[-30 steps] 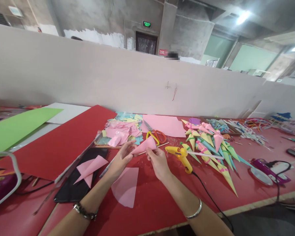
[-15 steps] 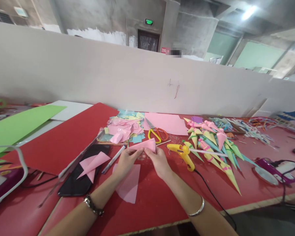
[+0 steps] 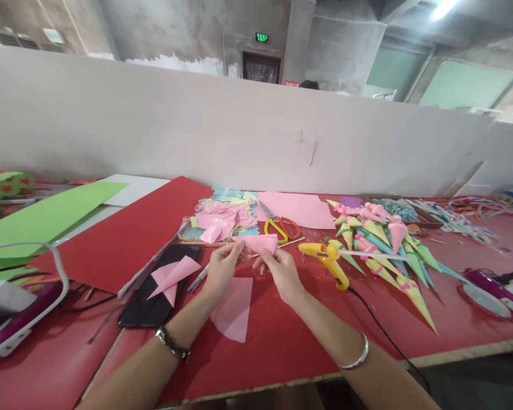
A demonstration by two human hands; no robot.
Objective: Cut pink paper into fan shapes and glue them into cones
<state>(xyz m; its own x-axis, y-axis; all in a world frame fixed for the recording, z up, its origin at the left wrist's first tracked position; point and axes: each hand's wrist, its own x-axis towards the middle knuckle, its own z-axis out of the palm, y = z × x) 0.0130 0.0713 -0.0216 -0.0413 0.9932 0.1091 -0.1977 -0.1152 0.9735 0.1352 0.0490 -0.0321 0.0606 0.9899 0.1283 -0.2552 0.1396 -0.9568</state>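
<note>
As fingers (image 3: pixel 270 258) pinch pink paper (image 3: pixel 263 243), sign (image 3: pixel 262 37): EXIT.

Pink roll (image 3: pixel 261 243) partly behind left hand (image 3: pixel 221 267), green sheet (image 3: pixel 47 216) cut off, red sign (image 3: pixel 291 83) illegible

- Between hands (image 3: pixel 285 279), over tabletop (image 3: pixel 290 347): paper piece (image 3: pixel 263 243)
- Left of hands: pen (image 3: pixel 199 278), then phone (image 3: pixel 141 312), cutouts (image 3: pixel 174 279) on phone
- Nearer wearer: loose sheet (image 3: pixel 234 312)
- Right: glue gun (image 3: pixel 334 269), then cone pile (image 3: pixel 396 236)
- Behind: scissors (image 3: pixel 275 218), scrap pile (image 3: pixel 220 218) left of scissors
</note>
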